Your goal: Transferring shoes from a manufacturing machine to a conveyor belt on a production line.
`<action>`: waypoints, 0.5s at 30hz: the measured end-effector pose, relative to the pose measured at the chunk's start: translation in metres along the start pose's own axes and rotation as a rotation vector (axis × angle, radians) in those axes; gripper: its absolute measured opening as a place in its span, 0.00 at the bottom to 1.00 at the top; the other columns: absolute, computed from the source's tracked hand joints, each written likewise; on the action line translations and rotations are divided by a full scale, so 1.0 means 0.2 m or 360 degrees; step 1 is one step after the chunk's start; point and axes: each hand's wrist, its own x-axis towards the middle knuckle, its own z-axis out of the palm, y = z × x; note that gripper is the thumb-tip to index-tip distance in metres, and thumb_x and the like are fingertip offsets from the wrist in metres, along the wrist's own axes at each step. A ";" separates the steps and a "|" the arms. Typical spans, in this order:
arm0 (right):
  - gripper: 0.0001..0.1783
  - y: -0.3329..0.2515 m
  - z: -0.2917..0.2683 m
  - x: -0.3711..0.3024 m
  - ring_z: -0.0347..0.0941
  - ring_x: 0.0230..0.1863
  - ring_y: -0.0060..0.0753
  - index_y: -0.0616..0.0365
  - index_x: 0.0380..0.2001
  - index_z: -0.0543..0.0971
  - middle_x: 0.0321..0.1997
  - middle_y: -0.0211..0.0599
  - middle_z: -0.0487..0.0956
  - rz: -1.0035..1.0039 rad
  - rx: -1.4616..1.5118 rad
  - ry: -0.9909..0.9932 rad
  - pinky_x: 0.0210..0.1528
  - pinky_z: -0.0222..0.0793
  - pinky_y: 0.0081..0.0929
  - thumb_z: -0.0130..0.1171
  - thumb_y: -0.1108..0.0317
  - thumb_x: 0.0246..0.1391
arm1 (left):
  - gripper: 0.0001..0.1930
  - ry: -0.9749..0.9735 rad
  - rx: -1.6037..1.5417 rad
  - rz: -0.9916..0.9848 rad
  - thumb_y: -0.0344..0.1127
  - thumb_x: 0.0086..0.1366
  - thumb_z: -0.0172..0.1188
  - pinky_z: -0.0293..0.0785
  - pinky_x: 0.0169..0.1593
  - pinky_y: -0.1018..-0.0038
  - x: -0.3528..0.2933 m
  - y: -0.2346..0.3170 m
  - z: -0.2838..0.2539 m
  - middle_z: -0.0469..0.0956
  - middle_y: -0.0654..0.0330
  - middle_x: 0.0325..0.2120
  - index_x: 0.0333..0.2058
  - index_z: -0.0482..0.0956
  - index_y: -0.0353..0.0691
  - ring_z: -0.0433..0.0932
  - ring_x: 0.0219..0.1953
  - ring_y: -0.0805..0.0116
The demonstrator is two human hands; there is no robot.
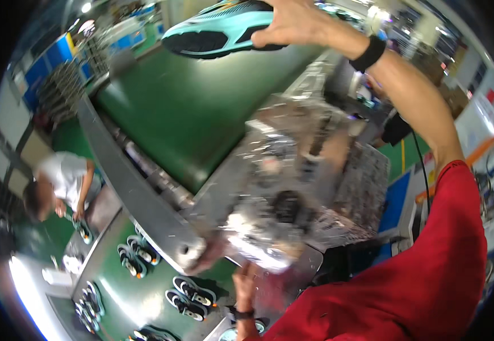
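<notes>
Raised at the top of the head view, my right hand grips a turquoise sneaker with black sole patches, thumb against its lower side. The shoe is tilted so its sole partly shows, and its top is cut off by the picture's edge. My left hand is low, beside the metal table's edge and just below a clear plastic-wrapped machine part. Its fingers are blurred, and what they hold, if anything, cannot be made out. Part of a teal-edged shoe shows by my left wrist.
A green conveyor belt runs beyond a grey metal rail. On a lower green belt stand several pairs of dark sneakers. At the left, another person in a light shirt handles a shoe. A black cable hangs at the right.
</notes>
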 end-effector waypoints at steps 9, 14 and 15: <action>0.48 -0.35 -0.81 -1.52 0.65 0.56 0.51 0.54 0.58 0.67 0.52 0.45 0.69 0.0177 -0.0471 0.0632 0.54 0.61 0.50 0.73 0.59 0.28 | 0.49 -0.1410 -0.0706 0.0846 0.54 0.60 0.64 0.59 0.66 0.51 -0.45 0.81 1.39 0.55 0.45 0.66 0.68 0.46 0.36 0.60 0.65 0.46; 0.38 -0.90 -0.96 -2.39 0.64 0.58 0.48 0.54 0.59 0.70 0.60 0.51 0.67 0.0728 -0.1136 0.0578 0.56 0.56 0.53 0.63 0.56 0.42 | 0.36 -0.1571 -0.0851 0.0702 0.44 0.67 0.59 0.69 0.53 0.69 -1.01 0.73 1.89 0.67 0.55 0.54 0.64 0.52 0.31 0.71 0.52 0.67; 0.35 -0.96 -1.00 -2.55 0.64 0.58 0.46 0.54 0.59 0.70 0.60 0.50 0.67 0.0788 -0.1257 0.0558 0.57 0.56 0.53 0.61 0.58 0.45 | 0.29 -0.1412 -0.0588 0.0873 0.41 0.68 0.55 0.71 0.51 0.70 -1.10 0.60 2.00 0.68 0.55 0.53 0.61 0.58 0.31 0.73 0.49 0.68</action>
